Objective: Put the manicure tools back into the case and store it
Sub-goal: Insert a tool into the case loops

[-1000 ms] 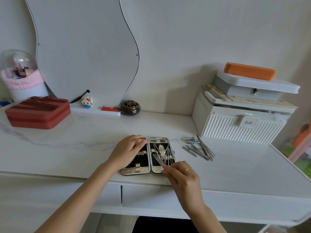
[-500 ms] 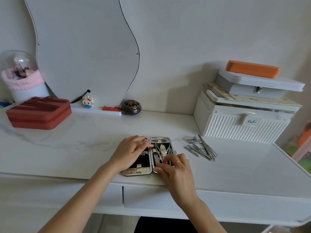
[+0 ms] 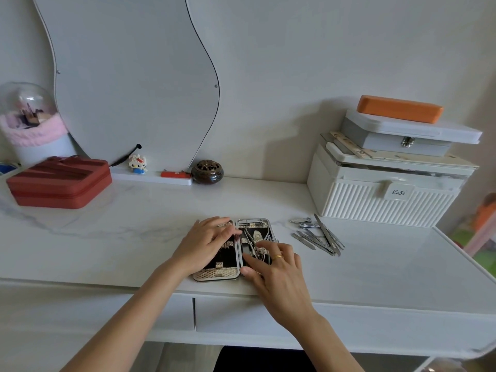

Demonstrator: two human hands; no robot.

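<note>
Both hands work over the open case (image 3: 214, 275), which lies flat near the front edge of the table (image 3: 134, 237). Left hand (image 3: 206, 244) rests with fingers straight on the case's left half, steadying it. Right hand (image 3: 276, 275) presses its extended fingers onto the tools in the case's right half, apparently seating one in its slot, though the fingers hide which.

To do this step well, the left hand should pin the case while the right slides each tool fully under its strap before letting go.

Right of the case, well apart from it, lies the pile of loose tools (image 3: 319, 237) not yet packed. Only the case's right half holds tools, nippers among them.
</note>
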